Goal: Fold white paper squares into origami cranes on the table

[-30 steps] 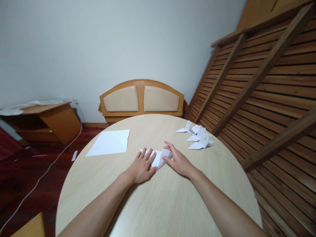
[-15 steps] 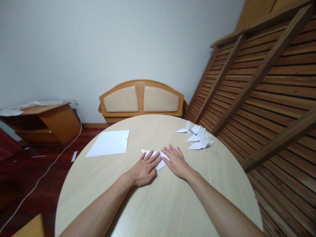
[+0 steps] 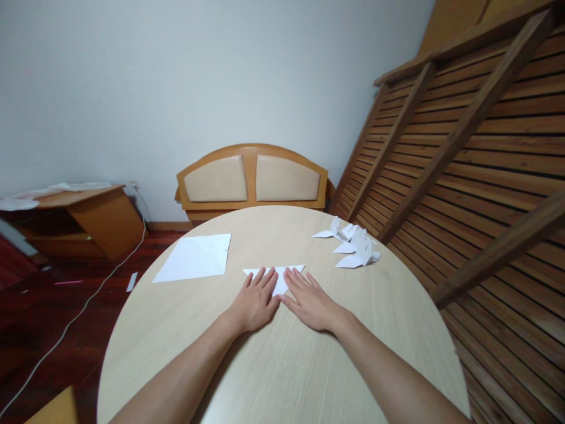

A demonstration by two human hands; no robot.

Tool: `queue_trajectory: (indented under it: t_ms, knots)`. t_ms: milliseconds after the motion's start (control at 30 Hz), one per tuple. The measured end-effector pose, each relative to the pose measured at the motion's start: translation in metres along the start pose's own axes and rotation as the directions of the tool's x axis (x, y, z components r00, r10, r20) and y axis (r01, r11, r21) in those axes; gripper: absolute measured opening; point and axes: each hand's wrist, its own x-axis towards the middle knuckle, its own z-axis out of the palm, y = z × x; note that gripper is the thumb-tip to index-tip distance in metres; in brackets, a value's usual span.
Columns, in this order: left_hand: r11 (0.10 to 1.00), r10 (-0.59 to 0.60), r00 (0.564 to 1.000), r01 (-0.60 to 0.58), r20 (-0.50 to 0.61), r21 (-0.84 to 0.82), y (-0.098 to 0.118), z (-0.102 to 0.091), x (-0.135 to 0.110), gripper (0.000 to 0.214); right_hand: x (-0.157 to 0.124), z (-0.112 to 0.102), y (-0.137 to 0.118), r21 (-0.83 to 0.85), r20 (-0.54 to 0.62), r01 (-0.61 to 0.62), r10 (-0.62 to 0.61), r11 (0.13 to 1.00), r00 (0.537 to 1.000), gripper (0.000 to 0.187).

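Note:
A white sheet of paper folded into a triangle [image 3: 281, 282] lies flat on the round wooden table [image 3: 282, 365], its long edge facing away from me and its lower tip partly covered. My left hand [image 3: 256, 299] rests on the left half of the triangle, fingers stretched out. On the right half lies my right hand [image 3: 310, 299], also flat with its fingers extended. Both thumbs point inward and nearly meet at the paper's near end. Neither hand grips the paper; the fingers press on it from above.
Flat white paper [image 3: 194, 257] lies at the table's left. Several folded white paper figures [image 3: 359, 253] stand in a cluster at the right rim. Beyond are a headboard [image 3: 252, 150] and a wooden desk [image 3: 106, 221]; slatted wooden panels [image 3: 477, 176] lean at the right.
The folded paper has been turned so that its long edge lies level. My right hand has moved slightly nearer and flattened; my left hand has shifted a little to the left.

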Motion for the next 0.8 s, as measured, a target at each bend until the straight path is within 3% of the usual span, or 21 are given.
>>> queue_trajectory:
  t_ms: [100,200,333,433,533,633,800]
  knots:
    - [1.000,0.013,1.000,-0.013,0.000,-0.019,-0.001,-0.001,0.000,0.062,0.002,-0.004,0.016,-0.044,-0.024,-0.157,0.156,0.987,0.987,0.076]
    - [0.998,0.051,0.999,-0.051,0.008,-0.039,-0.003,-0.001,0.000,0.062,0.004,-0.007,0.029,-0.050,-0.063,-0.228,0.224,0.972,0.972,0.075]
    - [0.988,0.144,0.989,-0.142,0.021,-0.059,-0.006,-0.002,-0.001,0.062,0.003,-0.007,0.027,-0.043,-0.124,-0.172,0.166,0.984,0.978,0.080]
    - [0.975,0.210,0.978,-0.208,0.013,-0.077,-0.008,-0.003,-0.002,0.062,0.003,-0.006,0.016,-0.028,-0.089,-0.099,0.096,0.995,0.991,0.089]
    - [0.967,0.240,0.971,-0.238,0.002,-0.090,-0.008,-0.002,-0.001,0.063,0.003,-0.005,0.010,-0.005,-0.037,-0.115,0.115,0.993,0.993,0.089]
    - [0.978,0.190,0.982,-0.191,-0.019,-0.078,-0.006,0.001,0.000,0.061,0.004,-0.006,0.013,-0.009,-0.032,-0.177,0.177,0.984,0.984,0.083]
    - [0.997,-0.064,0.994,0.067,-0.087,0.028,-0.002,0.006,0.000,0.061,0.004,-0.007,0.024,-0.023,-0.045,-0.237,0.236,0.971,0.971,0.076]
